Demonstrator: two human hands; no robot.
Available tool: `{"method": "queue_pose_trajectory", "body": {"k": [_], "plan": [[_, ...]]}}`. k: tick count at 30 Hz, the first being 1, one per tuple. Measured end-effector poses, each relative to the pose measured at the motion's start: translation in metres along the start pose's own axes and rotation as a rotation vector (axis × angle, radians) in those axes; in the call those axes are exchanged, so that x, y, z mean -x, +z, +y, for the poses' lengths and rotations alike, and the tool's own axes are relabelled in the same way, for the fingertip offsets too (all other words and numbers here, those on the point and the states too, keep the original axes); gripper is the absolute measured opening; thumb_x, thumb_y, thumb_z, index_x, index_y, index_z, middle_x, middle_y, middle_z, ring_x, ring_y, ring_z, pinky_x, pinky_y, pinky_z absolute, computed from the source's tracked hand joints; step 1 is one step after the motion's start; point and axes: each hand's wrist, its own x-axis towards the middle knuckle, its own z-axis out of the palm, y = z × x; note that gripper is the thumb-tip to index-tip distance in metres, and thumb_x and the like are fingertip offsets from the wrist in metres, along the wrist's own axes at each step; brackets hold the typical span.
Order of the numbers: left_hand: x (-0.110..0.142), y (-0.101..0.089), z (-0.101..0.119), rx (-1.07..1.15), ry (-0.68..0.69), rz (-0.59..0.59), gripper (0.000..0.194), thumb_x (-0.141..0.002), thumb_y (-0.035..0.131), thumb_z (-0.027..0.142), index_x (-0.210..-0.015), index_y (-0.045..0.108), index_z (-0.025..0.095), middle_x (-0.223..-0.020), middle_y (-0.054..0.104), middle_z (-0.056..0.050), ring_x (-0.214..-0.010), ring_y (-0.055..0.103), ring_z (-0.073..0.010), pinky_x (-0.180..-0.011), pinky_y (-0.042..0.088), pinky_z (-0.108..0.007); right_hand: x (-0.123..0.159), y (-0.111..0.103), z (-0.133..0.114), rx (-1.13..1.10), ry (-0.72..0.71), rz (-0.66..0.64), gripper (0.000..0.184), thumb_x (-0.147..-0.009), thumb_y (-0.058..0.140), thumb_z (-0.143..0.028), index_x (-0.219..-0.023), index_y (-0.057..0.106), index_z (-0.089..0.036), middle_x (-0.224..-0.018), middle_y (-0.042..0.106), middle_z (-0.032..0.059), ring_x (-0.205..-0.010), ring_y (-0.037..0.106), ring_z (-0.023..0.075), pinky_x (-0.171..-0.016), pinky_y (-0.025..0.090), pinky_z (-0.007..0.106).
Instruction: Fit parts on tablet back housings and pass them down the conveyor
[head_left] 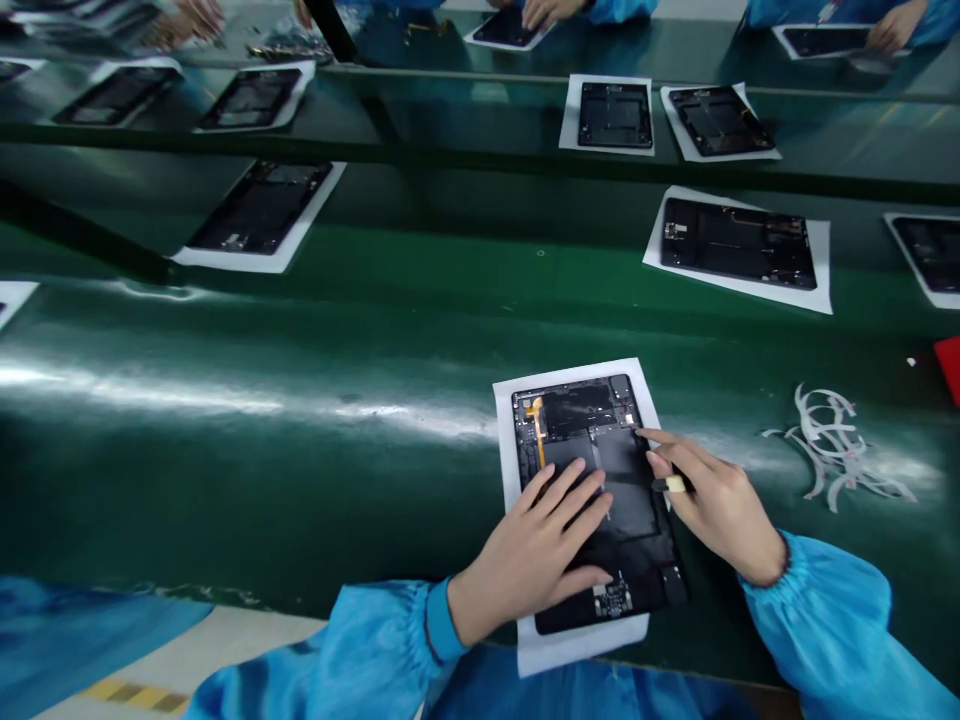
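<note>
An opened tablet point(637, 560) lies on a white sheet point(540, 655) in front of me, its dark inner parts and an orange ribbon cable point(539, 440) showing. My left hand point(551, 540) rests flat across the tablet's middle with fingers spread. At the tablet's upper right edge, the index fingertip of my right hand point(720, 505) touches the frame, the thumb close by. A small black-and-cream piece point(670, 484) sticks out from under the curled right fingers; most of it is hidden, so its kind is unclear.
Curled white strips point(832, 445) lie in a heap at right, near a red object point(950, 368). Beyond, more opened tablets point(739, 240) rest on sheets, some on a raised shelf point(465, 110). A dark post point(82, 235) stands left. Co-workers' hands point(547, 12) handle tablets across the bench.
</note>
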Motion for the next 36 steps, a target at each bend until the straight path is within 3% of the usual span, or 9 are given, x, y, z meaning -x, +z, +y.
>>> {"method": "queue_pose_trajectory", "body": {"k": [6, 10, 12, 16, 18, 21, 25, 31, 36], "plan": [[-0.017, -0.001, -0.008, 0.035, -0.082, 0.001, 0.073, -0.087, 0.041, 0.068, -0.132, 0.05, 0.012, -0.15, 0.04, -0.013, -0.141, 0.028, -0.0356, -0.116, 0.019, -0.055, 0.01, 0.007, 0.006, -0.034, -0.002, 0.04, 0.02, -0.099, 0.041, -0.027, -0.098, 0.059, -0.021, -0.117, 0.066, 0.0075, -0.09, 0.068, 0.0172, -0.077, 0.053, 0.028], [-0.018, -0.004, -0.006, 0.195, -0.144, 0.001, 0.068, -0.086, 0.048, 0.064, -0.133, 0.046, 0.015, -0.149, 0.041, -0.014, -0.142, 0.025, -0.0346, -0.117, 0.014, -0.058, 0.012, 0.009, 0.009, 0.035, 0.092, 0.167, 0.024, -0.099, 0.04, -0.031, -0.089, 0.058, -0.02, -0.091, 0.068, 0.0074, -0.077, 0.067, 0.018, -0.067, 0.049, 0.027], [-0.007, -0.007, -0.003, 0.355, -0.311, 0.101, 0.055, -0.091, 0.049, 0.053, -0.135, 0.043, 0.02, -0.151, 0.036, -0.011, -0.145, 0.02, -0.0308, -0.118, 0.017, -0.056, 0.014, 0.01, 0.01, 0.119, 0.171, 0.169, 0.023, -0.098, 0.04, -0.031, -0.086, 0.057, -0.02, -0.082, 0.066, 0.0059, -0.068, 0.065, 0.018, -0.06, 0.044, 0.027], [0.035, -0.019, 0.002, 0.906, -0.872, 0.411, 0.051, -0.094, 0.042, 0.047, -0.142, 0.028, 0.033, -0.157, 0.023, -0.005, -0.145, 0.022, -0.0243, -0.111, 0.038, -0.047, 0.015, 0.015, 0.005, 0.217, 0.247, 0.038, 0.017, -0.095, 0.041, -0.027, -0.087, 0.055, -0.021, -0.074, 0.067, 0.0027, -0.057, 0.062, 0.0178, -0.051, 0.034, 0.028], [0.053, -0.028, 0.003, 1.266, -1.028, 0.321, 0.049, -0.095, 0.036, 0.049, -0.142, 0.031, 0.036, -0.155, 0.031, -0.003, -0.14, 0.034, -0.0243, -0.104, 0.046, -0.046, 0.014, 0.018, 0.001, 0.22, 0.247, -0.006, 0.016, -0.094, 0.042, -0.027, -0.084, 0.054, -0.021, -0.071, 0.067, 0.0017, -0.055, 0.062, 0.0176, -0.05, 0.031, 0.028], [0.06, -0.037, 0.006, 1.594, -1.06, 0.137, 0.047, -0.091, 0.041, 0.05, -0.134, 0.049, 0.034, -0.144, 0.049, -0.003, -0.13, 0.049, -0.0257, -0.107, 0.043, -0.047, 0.012, 0.019, -0.005, 0.235, 0.268, -0.043, 0.015, -0.094, 0.044, -0.025, -0.082, 0.053, -0.021, -0.069, 0.067, 0.0016, -0.058, 0.064, 0.0181, -0.05, 0.028, 0.028], [0.046, -0.03, 0.01, 1.569, -1.103, 0.203, 0.045, -0.079, 0.062, 0.049, -0.118, 0.064, 0.028, -0.133, 0.06, -0.005, -0.129, 0.049, -0.0288, -0.111, 0.038, -0.045, 0.008, 0.017, -0.011, 0.245, 0.314, -0.104, 0.013, -0.094, 0.045, -0.023, -0.084, 0.053, -0.02, -0.072, 0.069, 0.0029, -0.06, 0.065, 0.018, -0.051, 0.026, 0.028], [0.04, -0.001, 0.007, 1.298, -1.211, 0.368, 0.064, -0.073, 0.069, 0.054, -0.13, 0.049, 0.031, -0.126, 0.064, -0.004, -0.123, 0.055, -0.0295, -0.102, 0.048, -0.04, 0.002, 0.009, -0.017, 0.089, 0.397, -0.13, 0.013, -0.094, 0.047, -0.024, -0.085, 0.056, -0.021, -0.071, 0.068, 0.0018, -0.066, 0.066, 0.0183, -0.054, 0.027, 0.027], [0.015, -0.039, -0.035, 1.135, -1.267, 0.399, 0.046, -0.077, 0.065, 0.042, -0.12, 0.059, 0.027, -0.113, 0.071, -0.002, -0.109, 0.065, -0.0291, -0.089, 0.056, -0.039, -0.002, 0.0, -0.012, -0.221, 0.389, -0.048, 0.02, -0.095, 0.044, -0.024, -0.077, 0.055, -0.022, -0.065, 0.061, -0.0026, -0.061, 0.061, 0.0145, -0.055, 0.031, 0.024]]}}
